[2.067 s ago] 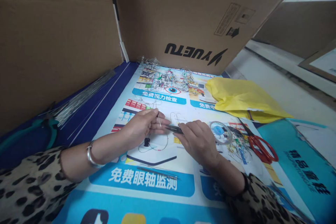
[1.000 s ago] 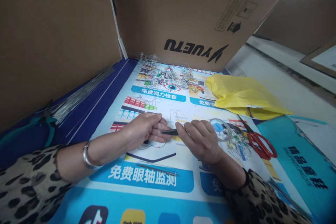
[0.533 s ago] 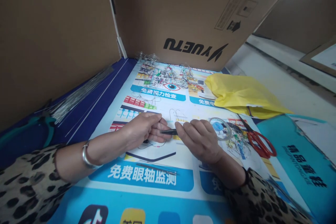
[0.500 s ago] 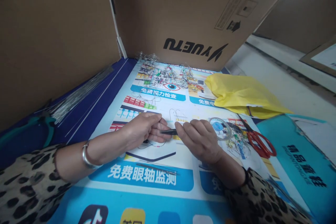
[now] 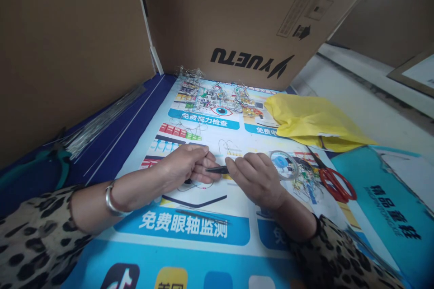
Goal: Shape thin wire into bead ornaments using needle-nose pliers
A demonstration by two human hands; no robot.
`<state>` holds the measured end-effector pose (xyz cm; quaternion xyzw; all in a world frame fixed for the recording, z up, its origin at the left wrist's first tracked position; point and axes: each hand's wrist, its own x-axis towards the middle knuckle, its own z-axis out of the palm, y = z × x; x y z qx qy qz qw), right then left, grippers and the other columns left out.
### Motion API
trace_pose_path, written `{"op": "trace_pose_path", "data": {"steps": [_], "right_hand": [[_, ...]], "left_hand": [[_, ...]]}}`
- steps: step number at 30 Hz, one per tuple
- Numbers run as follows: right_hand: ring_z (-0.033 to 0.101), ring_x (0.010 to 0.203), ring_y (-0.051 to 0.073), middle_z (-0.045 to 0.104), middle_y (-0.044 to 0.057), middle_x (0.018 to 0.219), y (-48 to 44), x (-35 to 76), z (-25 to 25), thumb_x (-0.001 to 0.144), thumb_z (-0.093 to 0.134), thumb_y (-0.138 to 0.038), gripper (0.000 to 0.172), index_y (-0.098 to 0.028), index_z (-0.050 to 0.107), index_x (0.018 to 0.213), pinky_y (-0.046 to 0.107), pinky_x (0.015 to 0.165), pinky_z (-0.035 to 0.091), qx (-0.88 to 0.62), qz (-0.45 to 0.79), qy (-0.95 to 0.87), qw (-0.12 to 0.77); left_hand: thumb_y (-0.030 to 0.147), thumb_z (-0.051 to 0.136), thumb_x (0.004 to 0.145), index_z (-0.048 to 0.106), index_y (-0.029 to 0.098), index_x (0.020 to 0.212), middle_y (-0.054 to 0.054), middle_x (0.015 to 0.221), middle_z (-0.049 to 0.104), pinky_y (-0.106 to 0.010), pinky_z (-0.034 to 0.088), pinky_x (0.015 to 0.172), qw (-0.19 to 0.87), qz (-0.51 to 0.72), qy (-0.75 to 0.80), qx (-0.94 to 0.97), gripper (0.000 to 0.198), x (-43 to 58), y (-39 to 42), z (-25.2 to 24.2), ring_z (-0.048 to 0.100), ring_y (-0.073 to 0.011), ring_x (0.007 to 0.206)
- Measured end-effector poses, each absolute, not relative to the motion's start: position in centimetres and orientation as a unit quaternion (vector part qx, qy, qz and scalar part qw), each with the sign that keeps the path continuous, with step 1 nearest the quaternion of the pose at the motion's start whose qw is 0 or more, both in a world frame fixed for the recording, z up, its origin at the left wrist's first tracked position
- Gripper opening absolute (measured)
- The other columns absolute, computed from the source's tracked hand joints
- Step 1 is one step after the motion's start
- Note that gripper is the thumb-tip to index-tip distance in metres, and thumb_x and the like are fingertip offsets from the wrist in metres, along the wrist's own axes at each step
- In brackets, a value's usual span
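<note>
Over the printed sheet, my left hand (image 5: 185, 167) pinches thumb against forefinger on a thin wire (image 5: 203, 188), which curves out below the fingers. The other fingers are half curled, and the pinched end is mostly hidden. My right hand (image 5: 256, 178) is closed in a fist around dark needle-nose pliers (image 5: 217, 170). Only their black tapered jaws show, pointing left and reaching the fingers of my left hand; the handles are inside my grip. Bent pieces of wire (image 5: 226, 146) lie on the sheet just beyond both hands.
Cardboard walls (image 5: 251, 9) rise behind and left. A bundle of straight wires (image 5: 105, 119) and green-handled pliers (image 5: 63, 167) lie left. Tangled wire pieces (image 5: 217, 95) sit at the back. Rightward are a clear tape roll (image 5: 295, 172), red-handled scissors (image 5: 335, 183), a yellow bag (image 5: 315, 119) and a teal bag (image 5: 383, 189).
Both hands stay in nearly the same place. The pliers' jaws look turned slightly in my right hand; otherwise little differs.
</note>
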<state>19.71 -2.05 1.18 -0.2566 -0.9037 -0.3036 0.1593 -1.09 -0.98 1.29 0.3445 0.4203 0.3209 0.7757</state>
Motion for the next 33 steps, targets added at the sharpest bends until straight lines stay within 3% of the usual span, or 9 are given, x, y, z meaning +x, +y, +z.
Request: {"op": "trace_pose_path", "data": {"steps": [6, 33], "right_hand": [[0.041, 0.069, 0.016, 0.057, 0.003, 0.074, -2.1, 19.8, 1.1, 0.086, 0.046, -0.015, 0.018, -0.015, 0.057, 0.1, 0.034, 0.06, 0.027, -0.268, -0.288, -0.907, 0.151], [0.044, 0.068, 0.017, 0.054, 0.004, 0.07, -2.5, 18.8, 0.6, 0.088, 0.046, -0.023, 0.015, -0.014, 0.058, 0.088, 0.031, 0.063, 0.032, -0.341, -0.165, -0.918, 0.115]], "left_hand": [[0.034, 0.05, 0.085, 0.061, 0.01, 0.078, -0.01, 0.075, 0.069, -0.029, 0.055, 0.061, 0.771, 0.324, 0.405, 0.37, 0.028, -1.2, -1.0, 1.5, 0.068, -0.0201, 0.067], [0.04, 0.049, 0.085, 0.057, 0.013, 0.08, -0.006, 0.073, 0.067, -0.028, 0.051, 0.061, 0.73, 0.318, 0.43, 0.426, 0.028, -1.3, -1.0, 1.9, 0.068, -0.0185, 0.067]]}}
